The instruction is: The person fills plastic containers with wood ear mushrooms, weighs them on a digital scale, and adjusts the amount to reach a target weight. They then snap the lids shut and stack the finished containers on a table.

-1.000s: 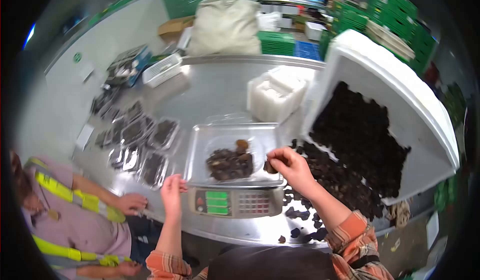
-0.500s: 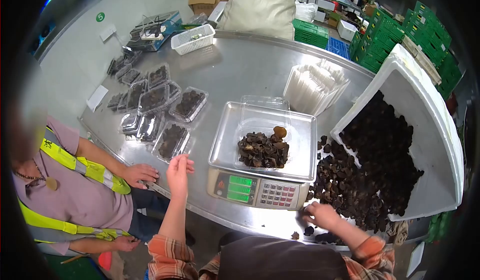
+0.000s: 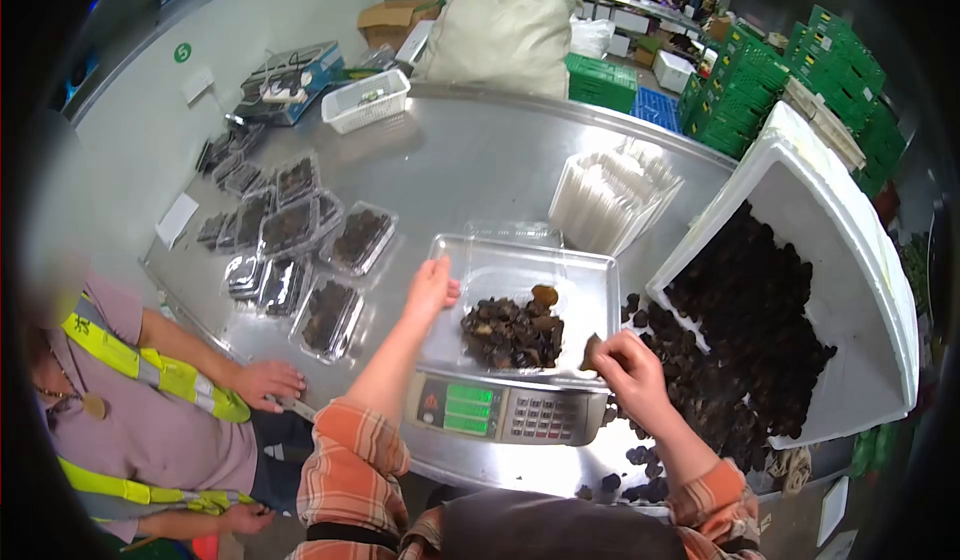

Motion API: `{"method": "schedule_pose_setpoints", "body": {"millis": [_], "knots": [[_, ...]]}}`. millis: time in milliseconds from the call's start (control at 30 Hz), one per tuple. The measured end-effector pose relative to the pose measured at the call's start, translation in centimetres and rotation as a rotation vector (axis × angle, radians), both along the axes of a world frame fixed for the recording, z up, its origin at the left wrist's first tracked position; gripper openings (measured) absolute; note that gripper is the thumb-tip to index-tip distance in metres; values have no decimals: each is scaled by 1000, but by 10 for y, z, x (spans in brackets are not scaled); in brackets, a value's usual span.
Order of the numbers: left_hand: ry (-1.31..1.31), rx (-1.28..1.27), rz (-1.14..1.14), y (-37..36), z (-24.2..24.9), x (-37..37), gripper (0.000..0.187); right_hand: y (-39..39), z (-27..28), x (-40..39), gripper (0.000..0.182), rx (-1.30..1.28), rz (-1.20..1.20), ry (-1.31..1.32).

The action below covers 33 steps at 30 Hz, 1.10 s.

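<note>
My right hand (image 3: 632, 368) pinches a piece of dark wood ear mushroom (image 3: 590, 353) over the right edge of the weighing pan. My left hand (image 3: 431, 290) is above the pan's left side, fingers loosely apart with nothing visible in them. On the digital scale (image 3: 505, 408) sits a metal pan (image 3: 592, 295). Inside it, an open clear plastic box (image 3: 515, 235) holds a heap of wood ear mushrooms (image 3: 512, 332), one piece lighter brown. Green digits glow on the scale's display, too blurred to read. Right of the scale, loose mushrooms (image 3: 690, 370) spill from a tipped white foam box (image 3: 850, 260).
Closed filled boxes (image 3: 330, 315) cluster at the table's left. Nested clear boxes (image 3: 615, 195) stand behind the pan. A white basket (image 3: 367, 102) is at the back. A person in a reflective vest (image 3: 150, 360) stands at left, one hand on the table edge. Green crates (image 3: 735, 90) rise beyond.
My right hand has lifted from the loose mushrooms to the pan's right edge with a piece in it. My left hand has moved right, over the pan's left side. The camera view has shifted slightly.
</note>
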State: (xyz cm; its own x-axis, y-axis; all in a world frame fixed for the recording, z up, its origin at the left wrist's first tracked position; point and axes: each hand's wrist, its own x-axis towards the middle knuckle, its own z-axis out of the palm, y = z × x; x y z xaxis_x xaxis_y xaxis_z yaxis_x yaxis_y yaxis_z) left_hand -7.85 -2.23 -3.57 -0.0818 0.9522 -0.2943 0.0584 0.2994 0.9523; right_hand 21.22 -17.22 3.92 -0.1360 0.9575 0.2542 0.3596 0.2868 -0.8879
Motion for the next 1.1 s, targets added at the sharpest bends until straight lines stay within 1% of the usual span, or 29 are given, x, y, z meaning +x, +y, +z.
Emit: {"method": "schedule_pose_setpoints", "body": {"millis": [33,67,100,167,200,233,300,333,367,433,467,500,567,600,633,667,700,767,833,867,900,967,1033,1067,1100], "knots": [[24,-29,-29,12,-6,7,48,13,9,-13,7,-131,-53,19],[48,-60,-55,22,-7,14,50,26,12,-24,10,-180,-19,4],[-18,-84,-47,29,-9,19,52,38,9,-30,12,-233,18,-12],[-144,-139,-30,38,-5,26,57,50,-12,-23,14,-130,-109,-83],[-354,-146,-20,36,-3,27,58,52,-22,-16,15,-82,-171,-120],[-380,-91,-72,32,1,26,58,52,-28,-5,23,-196,-228,-121],[-427,20,-173,23,7,16,57,45,-18,12,40,-601,-165,-113],[-315,157,-255,11,1,8,49,39,-29,24,53,-745,-3,67],[-200,292,-335,-7,-6,1,42,33,-30,24,53,-814,43,152],[419,543,-384,-60,0,-7,27,22,-25,16,54,-949,141,328],[389,494,-376,-84,9,-9,27,22,-23,8,51,-987,141,240],[359,447,-365,-102,14,-10,33,21,-22,3,45,-960,165,239],[59,213,-319,-119,1,-10,41,24,-40,-1,41,-920,127,246],[-88,105,-281,-122,0,-11,45,24,-42,-3,37,-929,72,340],[-103,2,-263,-120,11,-10,54,27,-42,-7,33,-936,28,432],[-249,-130,-199,-117,12,-11,45,30,-44,-7,27,-903,40,453],[-401,-256,-132,-112,10,-13,36,33,-46,-5,25,-860,105,470],[-654,-407,-284,-100,3,-23,24,36,-48,-8,28,-895,52,563],[-645,-417,-364,-96,1,-23,12,45,-47,-13,29,-856,74,477],[-613,-367,-301,-97,4,-20,11,53,-45,-17,29,-842,98,532],[-577,-314,-224,-98,7,-20,12,62,-46,-22,29,-802,107,503],[-743,-77,-21,-98,-4,-27,12,86,-31,-45,27,-743,186,400],[-853,124,129,-88,7,-50,11,112,-5,-79,30,-614,336,299],[-903,266,175,-80,13,-65,11,131,2,-86,41,-554,478,267],[-888,308,300,-68,21,-80,10,151,11,-90,45,-439,513,185]]}}
